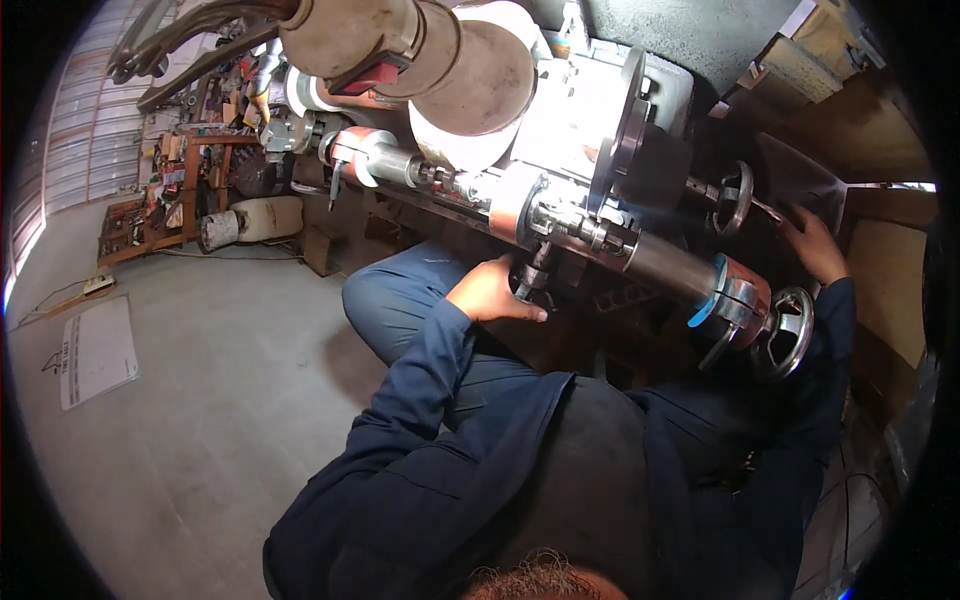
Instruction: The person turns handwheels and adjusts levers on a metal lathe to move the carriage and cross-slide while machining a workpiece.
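Observation:
A bench machine (670, 270) carries a horizontal steel shaft with orange clamped collars and a chrome handwheel (785, 335) at its right end. My left hand (490, 295) grips a small dark handwheel (532, 282) under the middle collar (510, 215), its thumb pointing right and fingers partly hidden. At the right, my right hand (810, 245) closes on a slim metal handle (768, 211) beside the upper handwheel (733, 200). A large round housing (470, 80) and a dark disc (625, 110) sit above the shaft.
A cluttered wooden rack (190, 180) and a pale cylinder (260, 218) stand on the left. A white sign (98, 352) lies on the concrete floor (200, 430). A cardboard-like panel (890, 290) borders the right side. Curved metal arms (180, 50) reach over the upper left.

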The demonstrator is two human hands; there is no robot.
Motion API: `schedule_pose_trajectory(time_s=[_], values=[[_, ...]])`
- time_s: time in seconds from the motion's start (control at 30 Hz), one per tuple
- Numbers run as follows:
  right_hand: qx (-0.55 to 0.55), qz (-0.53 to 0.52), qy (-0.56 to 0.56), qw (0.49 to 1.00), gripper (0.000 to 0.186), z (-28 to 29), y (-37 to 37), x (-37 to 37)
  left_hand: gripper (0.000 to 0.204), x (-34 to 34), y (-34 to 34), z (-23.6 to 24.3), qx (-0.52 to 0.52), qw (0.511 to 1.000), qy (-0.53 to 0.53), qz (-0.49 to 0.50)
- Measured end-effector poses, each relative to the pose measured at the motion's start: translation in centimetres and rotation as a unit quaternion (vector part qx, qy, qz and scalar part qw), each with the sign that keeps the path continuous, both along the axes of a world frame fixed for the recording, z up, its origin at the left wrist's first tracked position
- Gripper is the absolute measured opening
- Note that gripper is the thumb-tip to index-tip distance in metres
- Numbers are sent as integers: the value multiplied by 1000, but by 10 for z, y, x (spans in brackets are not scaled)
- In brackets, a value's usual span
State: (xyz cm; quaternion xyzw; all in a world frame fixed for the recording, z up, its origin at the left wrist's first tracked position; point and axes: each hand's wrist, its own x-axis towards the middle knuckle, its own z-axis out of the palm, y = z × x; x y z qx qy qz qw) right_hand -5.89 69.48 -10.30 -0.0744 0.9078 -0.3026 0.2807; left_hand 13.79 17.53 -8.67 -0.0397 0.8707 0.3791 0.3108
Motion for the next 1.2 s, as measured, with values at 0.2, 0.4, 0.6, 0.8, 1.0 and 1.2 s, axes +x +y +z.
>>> schedule_pose_trajectory(time_s=[0.2,0.4,0.6,0.8,1.0,1.2], values=[[25,-25,-44,998,59,8,-2,1,81,4,18,5,-40,997,56,21],[-28,-39,0,999,61,-11,8,-1,100,21,88,9,-345,933,95,36],[15,-26,-1,1000,61,-1,8,-1,101,16,49,14,-209,964,164,-10],[12,-20,-13,1000,60,11,3,2,84,4,20,5,-11,996,88,28],[38,-36,11,999,61,8,6,2,97,16,55,9,-201,971,122,40],[22,-3,14,1000,61,7,-6,-5,107,22,80,6,-320,940,109,48]])
